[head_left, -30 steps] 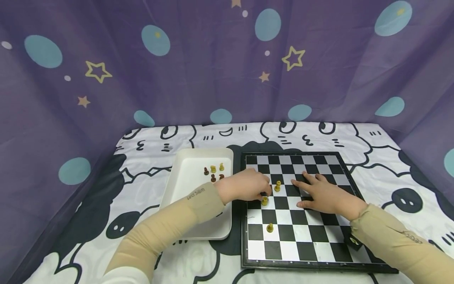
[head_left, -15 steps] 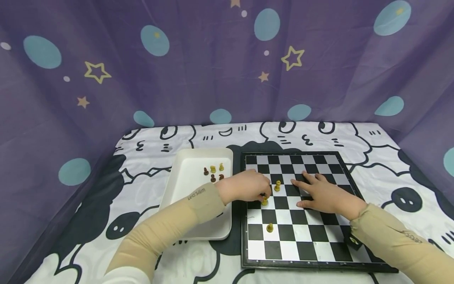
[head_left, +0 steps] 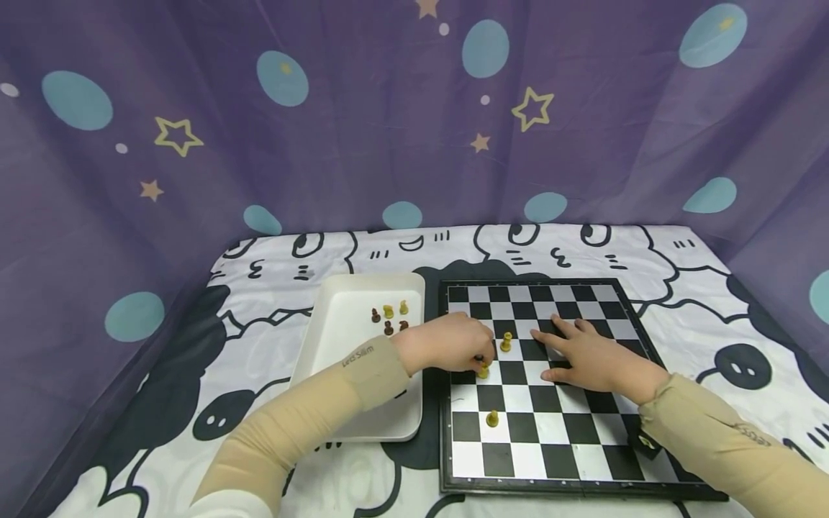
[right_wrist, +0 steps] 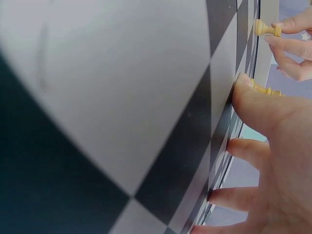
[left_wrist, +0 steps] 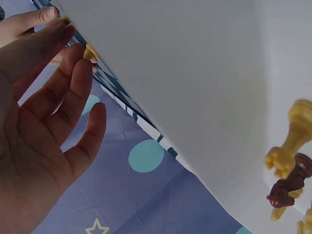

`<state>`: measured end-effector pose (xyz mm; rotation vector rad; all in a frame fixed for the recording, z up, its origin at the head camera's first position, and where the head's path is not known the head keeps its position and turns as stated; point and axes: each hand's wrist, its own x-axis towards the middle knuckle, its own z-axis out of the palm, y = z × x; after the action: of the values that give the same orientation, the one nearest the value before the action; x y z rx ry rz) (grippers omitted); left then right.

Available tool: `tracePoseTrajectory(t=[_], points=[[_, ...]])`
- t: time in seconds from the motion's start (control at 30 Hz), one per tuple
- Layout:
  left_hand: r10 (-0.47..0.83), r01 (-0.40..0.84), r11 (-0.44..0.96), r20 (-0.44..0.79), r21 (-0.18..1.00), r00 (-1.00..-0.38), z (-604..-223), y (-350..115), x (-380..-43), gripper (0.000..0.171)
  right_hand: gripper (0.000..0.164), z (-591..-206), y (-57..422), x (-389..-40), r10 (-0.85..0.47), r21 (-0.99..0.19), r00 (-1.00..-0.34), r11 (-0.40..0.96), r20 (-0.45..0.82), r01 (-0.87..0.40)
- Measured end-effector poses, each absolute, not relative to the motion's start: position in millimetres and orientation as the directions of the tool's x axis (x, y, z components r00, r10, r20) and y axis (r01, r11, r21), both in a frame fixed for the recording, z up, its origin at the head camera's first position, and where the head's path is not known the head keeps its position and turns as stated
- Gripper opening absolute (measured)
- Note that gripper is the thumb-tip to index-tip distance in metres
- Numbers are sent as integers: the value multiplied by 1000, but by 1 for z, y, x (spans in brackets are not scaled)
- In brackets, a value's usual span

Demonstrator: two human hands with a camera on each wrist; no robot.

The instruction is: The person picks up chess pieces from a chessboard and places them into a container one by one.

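Observation:
My left hand (head_left: 453,341) reaches over the board's left side, thumb and fingers pinching a small yellow chess piece (head_left: 483,371). That piece stands upright on the chessboard (head_left: 555,457), and its flared ends show in the right wrist view. Palm down and fingers spread, my right hand (head_left: 592,358) rests on the middle of the board. Between the hands stands a taller yellow chess piece (head_left: 506,342), partly behind my right thumb in the right wrist view. Closer to the front is a small yellow pawn (head_left: 493,419).
Left of the board lies a white tray (head_left: 337,283), partly under my left forearm. In it are yellow pieces (head_left: 388,311) and dark red pieces (head_left: 376,315), among them a dark red knight (left_wrist: 287,183). Beside the right sleeve is a small black item (head_left: 645,442) at the board's edge.
My left fingertips have settled slightly lower around the yellow piece. The right hand and other pieces hold their places; the head view has shifted a little.

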<state>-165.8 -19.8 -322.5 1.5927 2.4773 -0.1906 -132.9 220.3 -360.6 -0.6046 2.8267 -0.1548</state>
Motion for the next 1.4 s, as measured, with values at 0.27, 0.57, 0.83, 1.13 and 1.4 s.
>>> tracePoseTrajectory(t=[0.27,0.57,0.83,1.13,1.4], points=[[890,914,406,-225,-3,-396,-322,-20,-165,12,73,-361,221,-133,-417,-155,-882,907,-219,-391],[895,916,401,-218,13,-389,-321,-20,-166,13,74,-361,220,-133,-419,-145,-883,907,-214,-395],[901,918,396,-202,24,-384,-315,-22,-166,12,74,-361,220,-133,-419,-142,-881,907,-219,-396],[904,915,403,-172,28,-392,-313,-30,-165,12,73,-361,220,-133,-422,-151,-880,906,-218,-396],[894,904,427,-168,39,-415,-313,-39,-164,14,74,-361,220,-133,-420,-158,-880,906,-223,-392]])
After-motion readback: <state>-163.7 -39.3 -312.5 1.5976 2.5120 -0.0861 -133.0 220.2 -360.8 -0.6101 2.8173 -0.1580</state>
